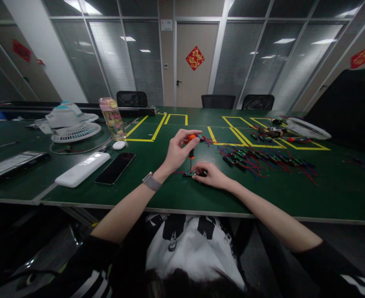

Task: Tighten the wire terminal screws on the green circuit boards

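Observation:
My left hand [176, 151], a watch on its wrist, is closed round an orange-and-black screwdriver [191, 147]. The screwdriver stands upright with its tip down on a small circuit board [188, 174] with red and blue wires. That board lies on the green table [325, 194] near the front edge. My right hand [210, 174] lies over the board's right side, fingers curled and pressing it to the table. Part of the board is hidden under those fingers.
A pile of several similar wired boards [263, 159] lies to the right. A black phone [115, 167], a white bar-shaped device [82, 168], a pink-capped bottle [112, 118] and fan parts [72, 124] lie to the left. Another fan grille [306, 128] sits far right.

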A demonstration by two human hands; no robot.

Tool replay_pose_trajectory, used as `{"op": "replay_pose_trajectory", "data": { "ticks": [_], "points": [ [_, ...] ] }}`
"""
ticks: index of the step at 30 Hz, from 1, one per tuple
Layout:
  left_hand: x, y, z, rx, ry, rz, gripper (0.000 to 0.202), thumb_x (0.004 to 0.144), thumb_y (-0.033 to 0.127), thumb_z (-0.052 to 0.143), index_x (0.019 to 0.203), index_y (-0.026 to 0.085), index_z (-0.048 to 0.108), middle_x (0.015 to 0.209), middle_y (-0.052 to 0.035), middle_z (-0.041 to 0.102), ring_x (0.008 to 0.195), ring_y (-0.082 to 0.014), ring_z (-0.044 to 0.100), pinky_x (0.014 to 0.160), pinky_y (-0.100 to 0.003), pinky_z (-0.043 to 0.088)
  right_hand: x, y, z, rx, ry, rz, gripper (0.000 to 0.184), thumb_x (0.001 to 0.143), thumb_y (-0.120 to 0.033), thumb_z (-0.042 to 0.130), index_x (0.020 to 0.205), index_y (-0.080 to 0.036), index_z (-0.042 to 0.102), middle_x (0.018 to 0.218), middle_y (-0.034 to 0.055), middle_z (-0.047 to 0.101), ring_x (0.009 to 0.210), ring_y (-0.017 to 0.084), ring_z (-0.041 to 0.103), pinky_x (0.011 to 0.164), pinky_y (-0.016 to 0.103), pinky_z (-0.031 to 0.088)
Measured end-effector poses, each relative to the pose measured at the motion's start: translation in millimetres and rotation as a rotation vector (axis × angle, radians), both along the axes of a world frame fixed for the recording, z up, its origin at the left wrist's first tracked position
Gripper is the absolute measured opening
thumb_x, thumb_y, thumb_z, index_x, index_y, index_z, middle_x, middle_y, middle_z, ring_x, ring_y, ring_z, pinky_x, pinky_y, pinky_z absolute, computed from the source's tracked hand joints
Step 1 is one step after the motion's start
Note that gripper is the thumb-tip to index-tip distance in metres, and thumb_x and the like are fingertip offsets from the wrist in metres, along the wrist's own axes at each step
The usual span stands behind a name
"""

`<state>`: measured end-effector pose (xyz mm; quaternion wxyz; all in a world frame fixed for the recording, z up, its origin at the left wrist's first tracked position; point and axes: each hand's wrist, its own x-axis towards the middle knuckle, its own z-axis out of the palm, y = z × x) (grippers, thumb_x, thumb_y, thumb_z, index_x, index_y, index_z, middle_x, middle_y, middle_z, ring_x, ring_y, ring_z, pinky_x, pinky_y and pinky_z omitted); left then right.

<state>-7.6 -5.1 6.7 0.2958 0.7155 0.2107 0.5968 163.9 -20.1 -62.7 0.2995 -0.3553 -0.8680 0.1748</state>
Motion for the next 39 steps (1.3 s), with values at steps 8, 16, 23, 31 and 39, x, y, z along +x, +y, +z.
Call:
{"op": "replay_pose_trajectory", "data": {
  "ticks": [8, 16, 23, 31, 39],
  "points": [
    [0, 12, -5.1, -0.09, -0.115, -0.194, 0.032, 0.09, 0.027, 0.046, 0.116, 0.02, 0.064, 0.123, -0.0079, 0.064, 0.103, -0.019, 0.065, 0.09, -0.034, 0.049, 1, 0, 0.2, -0.003, 0.001, 0.029, 0.014, 0.078, -0.016, 0.06, 0.092, -0.016, 0.064, 0.072, -0.0005, 0.053, 0.065, 0.012, 0.048, 0.061, 0.024, 0.038],
    [0, 2, -0.4, -0.105, -0.077, -0.188, 0.03, 0.088, 0.029, 0.055, 0.114, 0.018, 0.063, 0.102, -0.0074, 0.071, 0.081, -0.0139, 0.068, 0.078, -0.029, 0.054, 1, -1, 0.9, -0.01, 0.0, 0.029, 0.013, 0.078, -0.016, 0.059, 0.091, -0.016, 0.063, 0.071, -0.0009, 0.052, 0.064, 0.012, 0.047, 0.061, 0.023, 0.038],
    [1, 2, -0.5, -0.054, -0.028, -0.058, 0.026, 0.082, 0.032, 0.065, 0.105, 0.021, 0.068, 0.102, -0.0046, 0.068, 0.077, -0.0103, 0.061, 0.068, -0.022, 0.049, 1, 0, 0.4, -0.008, -0.005, 0.026, 0.013, 0.079, -0.017, 0.059, 0.091, -0.015, 0.064, 0.07, -0.0012, 0.05, 0.064, 0.012, 0.047, 0.06, 0.024, 0.037],
    [0, 7, -2.3, -0.089, -0.082, -0.169, 0.03, 0.091, 0.027, 0.048, 0.116, 0.02, 0.063, 0.11, -0.0064, 0.068, 0.091, -0.014, 0.065, 0.083, -0.029, 0.05, 1, 0, 0.7, -0.004, -0.004, 0.022, 0.013, 0.079, -0.017, 0.06, 0.091, -0.016, 0.064, 0.071, -0.0008, 0.052, 0.065, 0.012, 0.048, 0.061, 0.024, 0.038],
    [0, 0, 2.8, -0.004, -0.038, -0.007, 0.02, 0.085, 0.029, 0.059, 0.1, 0.022, 0.069, 0.105, -0.0048, 0.067, 0.092, -0.0147, 0.062, 0.077, -0.026, 0.05, 1, 1, 0.1, -0.003, -0.002, 0.026, 0.013, 0.079, -0.017, 0.06, 0.091, -0.016, 0.064, 0.071, -0.0009, 0.053, 0.065, 0.012, 0.048, 0.061, 0.024, 0.038]
  ]
}}
